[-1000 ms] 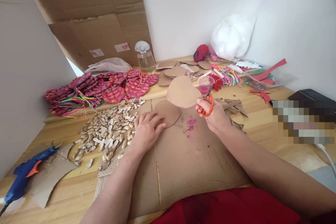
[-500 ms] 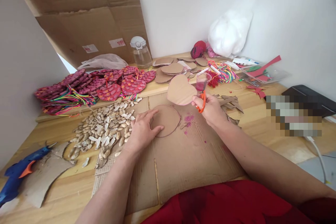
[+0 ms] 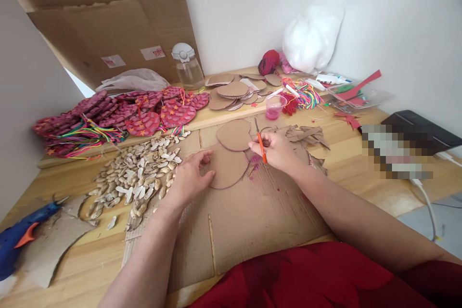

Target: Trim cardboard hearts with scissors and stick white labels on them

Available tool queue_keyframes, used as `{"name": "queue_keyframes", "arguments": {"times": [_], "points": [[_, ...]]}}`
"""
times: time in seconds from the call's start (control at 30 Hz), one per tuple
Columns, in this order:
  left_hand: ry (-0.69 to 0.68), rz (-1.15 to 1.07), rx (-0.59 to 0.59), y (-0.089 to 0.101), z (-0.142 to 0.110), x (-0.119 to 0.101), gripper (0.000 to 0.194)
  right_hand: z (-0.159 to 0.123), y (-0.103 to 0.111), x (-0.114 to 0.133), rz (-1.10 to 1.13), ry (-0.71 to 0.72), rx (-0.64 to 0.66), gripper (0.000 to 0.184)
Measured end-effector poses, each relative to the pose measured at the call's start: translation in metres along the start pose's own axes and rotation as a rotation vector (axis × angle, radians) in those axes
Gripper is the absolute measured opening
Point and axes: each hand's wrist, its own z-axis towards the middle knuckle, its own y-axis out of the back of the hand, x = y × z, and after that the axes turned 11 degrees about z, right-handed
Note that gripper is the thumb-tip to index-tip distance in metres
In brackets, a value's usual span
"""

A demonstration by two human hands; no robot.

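Note:
In the head view, my right hand (image 3: 277, 150) is closed around small scissors (image 3: 261, 146) with orange handles, blades pointing away from me. Its fingertips are at the right edge of a heart-shaped cardboard piece (image 3: 234, 134). That piece overlaps the top of a second rounded cardboard piece (image 3: 230, 168) with a dark outline, lying on a cardboard sheet (image 3: 249, 216). My left hand (image 3: 191, 173) is at the left edge of the lower piece, thumb and fingers apart, holding nothing.
Peanut shells (image 3: 140, 178) lie left, with a blue glue gun (image 3: 25, 236) beyond. Decorated pink pieces (image 3: 159, 110), cut cardboard shapes (image 3: 233, 90), a bottle (image 3: 188, 67) and a cup of pink liquid (image 3: 273, 108) stand behind. Cardboard scraps (image 3: 306, 135) and a black box (image 3: 422, 130) are right.
My right hand has moved down and left with the heart-shaped piece, which now overlaps the lower piece. The scissors have turned in the hand. My left hand has drawn slightly left.

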Motion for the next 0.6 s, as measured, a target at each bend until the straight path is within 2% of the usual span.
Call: {"name": "queue_keyframes", "arguments": {"times": [0.1,0.3,0.43,0.5,0.6], "points": [[0.008,-0.005,-0.011,-0.002,-0.001,-0.003,0.053,-0.007,-0.002,0.007,-0.123,0.028,0.097,0.024],[0.107,-0.061,-0.021,-0.005,-0.005,-0.009,0.092,-0.019,-0.006,0.017,-0.359,0.193,0.204,0.031],[0.244,-0.402,-0.003,-0.005,-0.004,-0.005,0.097,-0.020,-0.007,0.022,-0.376,0.190,0.231,0.035],[0.266,-0.589,0.036,-0.006,-0.004,-0.003,0.087,-0.020,-0.008,0.022,-0.362,0.186,0.237,0.034],[0.227,-0.695,0.105,-0.007,-0.005,-0.005,0.047,-0.019,-0.010,0.020,-0.291,0.182,0.234,0.034]]}}
